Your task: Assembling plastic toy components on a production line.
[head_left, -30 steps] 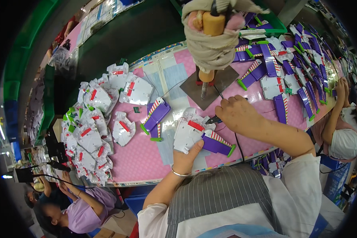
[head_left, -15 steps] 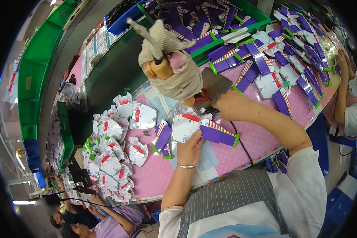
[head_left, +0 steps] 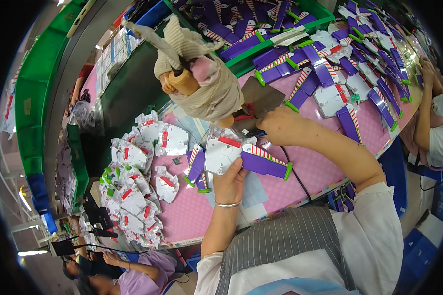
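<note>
I have the white shell in view over the middle stretch of the surface, between its near and far edges. It is smooth, hard-looking plastic, a broad plate with rounded corners and a red strip across its far end. A glossy purple wing meets its right side, tapering outward, with red-and-white stripes along one edge and a green tip. From here I see the left hand gripping the shell by its near edge, thumb on top; a shiny metal bangle circles the wrist. The right hand has its fingers drawn in beyond the wing, and I cannot tell whether they hold anything.

Just left of the shell sits another striped purple wing. Beyond the shell, a bundle of ribbed, cream-coloured cloth is wound round a tan core, partly covering a flat dark plate. A thin black cord runs to the near edge. Toward the surface's left end I see a heap of white shells, with one loose shell near it. Purple wings and white shells crowd the right end, and a green plastic bin full of wings stands by the far edge.
</note>
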`<act>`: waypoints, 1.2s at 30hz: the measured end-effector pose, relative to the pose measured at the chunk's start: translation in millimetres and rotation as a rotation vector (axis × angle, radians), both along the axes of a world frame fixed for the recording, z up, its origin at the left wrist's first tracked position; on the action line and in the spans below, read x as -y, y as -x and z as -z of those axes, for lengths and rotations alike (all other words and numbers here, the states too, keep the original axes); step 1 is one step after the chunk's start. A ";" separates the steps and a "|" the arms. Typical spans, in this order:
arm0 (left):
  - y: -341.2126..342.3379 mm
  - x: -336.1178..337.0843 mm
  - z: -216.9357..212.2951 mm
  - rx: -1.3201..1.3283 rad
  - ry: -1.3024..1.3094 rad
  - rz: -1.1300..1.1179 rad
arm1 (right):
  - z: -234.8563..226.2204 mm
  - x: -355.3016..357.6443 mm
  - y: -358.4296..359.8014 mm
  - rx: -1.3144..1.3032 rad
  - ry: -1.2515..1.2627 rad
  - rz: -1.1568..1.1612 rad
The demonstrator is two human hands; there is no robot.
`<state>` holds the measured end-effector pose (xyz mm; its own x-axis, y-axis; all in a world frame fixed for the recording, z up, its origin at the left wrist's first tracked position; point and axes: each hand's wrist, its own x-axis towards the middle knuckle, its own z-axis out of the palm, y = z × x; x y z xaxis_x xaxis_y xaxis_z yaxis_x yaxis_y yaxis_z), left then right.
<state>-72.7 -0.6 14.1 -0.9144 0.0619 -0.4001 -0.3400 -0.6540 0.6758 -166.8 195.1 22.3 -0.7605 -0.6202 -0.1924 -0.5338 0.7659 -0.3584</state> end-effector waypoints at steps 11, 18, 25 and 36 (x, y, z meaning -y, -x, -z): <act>-3.2 -16.6 -5.2 0.010 0.086 -0.097 | 2.0 0.4 -2.5 -0.047 -0.006 0.019; -3.8 -15.8 -3.2 0.025 0.020 -0.094 | 1.7 -0.7 -3.2 -0.039 0.001 0.029; -9.4 -26.2 -9.7 0.006 0.049 -0.144 | 3.4 -1.2 -2.2 -0.057 0.005 0.020; -104.1 41.2 11.5 0.057 0.432 0.402 | -18.7 -1.8 -74.6 -0.206 -0.403 -0.351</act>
